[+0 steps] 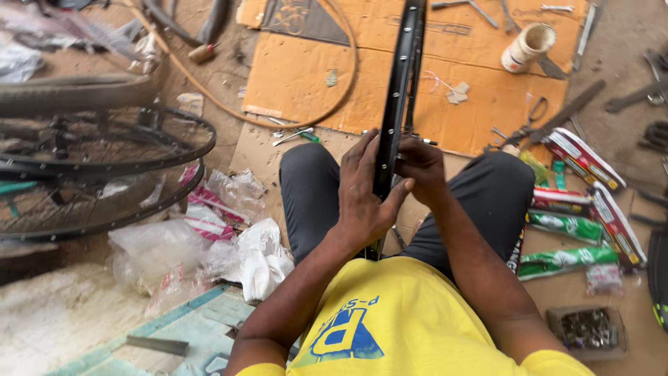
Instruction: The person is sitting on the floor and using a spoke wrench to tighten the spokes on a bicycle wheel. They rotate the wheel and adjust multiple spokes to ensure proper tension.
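Observation:
A black bicycle wheel rim point(403, 63) stands upright, edge-on, between my knees and runs up to the top of the view. My left hand point(365, 191) wraps its left side, thumb pressed across the rim. On the right side, my right hand point(421, 167) pinches at the rim, fingers curled; what it holds there is too small to tell. Thin spokes point(417, 139) show beside the rim. I sit on the ground in dark trousers and a yellow shirt.
Two spoked wheels point(104, 150) with a tyre lie at the left, above crumpled plastic bags point(229, 251). Cardboard point(417, 76) carries scissors point(525, 125), a tape roll point(529, 47) and tools. Green and red boxes point(577, 209) and a tray of small metal parts point(588, 329) sit at the right.

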